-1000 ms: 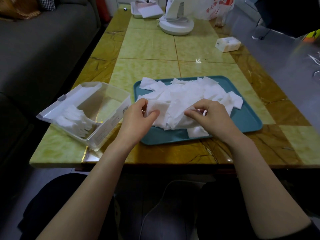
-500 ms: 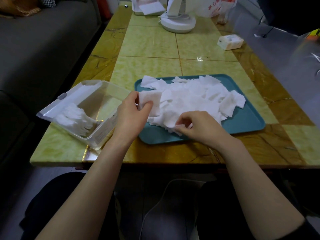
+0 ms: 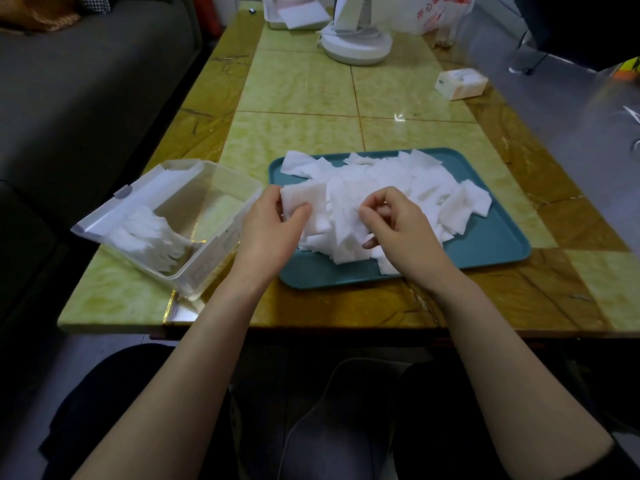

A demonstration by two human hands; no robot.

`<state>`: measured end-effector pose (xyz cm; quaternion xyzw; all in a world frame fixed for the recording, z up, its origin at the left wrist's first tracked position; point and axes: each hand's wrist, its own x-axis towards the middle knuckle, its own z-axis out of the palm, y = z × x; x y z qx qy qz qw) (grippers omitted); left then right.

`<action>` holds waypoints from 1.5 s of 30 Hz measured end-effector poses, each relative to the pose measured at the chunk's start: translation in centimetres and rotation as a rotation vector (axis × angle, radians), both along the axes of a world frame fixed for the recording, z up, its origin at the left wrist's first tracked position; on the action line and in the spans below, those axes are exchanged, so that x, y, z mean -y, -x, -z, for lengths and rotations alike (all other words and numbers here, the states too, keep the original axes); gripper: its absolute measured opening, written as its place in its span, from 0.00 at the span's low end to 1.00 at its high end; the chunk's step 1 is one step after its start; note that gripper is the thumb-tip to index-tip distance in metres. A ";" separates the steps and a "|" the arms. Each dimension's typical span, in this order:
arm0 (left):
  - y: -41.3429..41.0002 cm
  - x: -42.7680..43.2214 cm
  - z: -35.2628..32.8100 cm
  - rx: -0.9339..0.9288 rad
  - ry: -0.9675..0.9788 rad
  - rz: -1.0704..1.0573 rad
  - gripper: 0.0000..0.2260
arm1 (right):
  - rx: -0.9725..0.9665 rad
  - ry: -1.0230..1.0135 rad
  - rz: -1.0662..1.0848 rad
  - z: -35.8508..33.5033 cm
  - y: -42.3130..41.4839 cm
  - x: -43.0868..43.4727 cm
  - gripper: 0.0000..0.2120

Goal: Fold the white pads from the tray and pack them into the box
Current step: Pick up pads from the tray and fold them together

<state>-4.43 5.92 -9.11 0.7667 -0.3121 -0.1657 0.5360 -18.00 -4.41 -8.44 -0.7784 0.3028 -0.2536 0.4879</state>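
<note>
The clear box [image 3: 221, 237] holds folded pads [image 3: 145, 233] at its left end; loose pads [image 3: 415, 181] heap the teal tray [image 3: 485, 244]. The left hand [image 3: 273, 230] pinches one pad [image 3: 301, 199] over the tray's left rim; curled fingers [image 3: 388, 199] of the right hand [image 3: 405, 233] pinch another pad [image 3: 346, 220].

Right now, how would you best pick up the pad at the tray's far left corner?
Pinch the pad by its outer corner, from the far left: it lies flat and that corner pokes over the tray rim, clear of the pile.
</note>
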 end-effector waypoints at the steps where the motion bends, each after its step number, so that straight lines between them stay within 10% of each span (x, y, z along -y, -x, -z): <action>1: 0.0 0.0 0.0 -0.027 -0.002 -0.002 0.06 | 0.033 -0.016 0.016 0.0 -0.1 0.0 0.05; 10: 1.1 0.1 -0.6 -0.452 0.096 0.210 0.08 | 0.062 0.018 -0.039 0.8 -0.8 -0.8 0.08; 29: 0.2 0.2 0.2 0.105 -0.028 -0.075 0.06 | 0.297 -0.017 0.151 -0.6 -0.7 -0.9 0.07; 45: 1.8 0.3 -0.6 -0.170 0.051 0.068 0.08 | 0.201 -0.211 0.114 0.5 -1.5 -1.9 0.04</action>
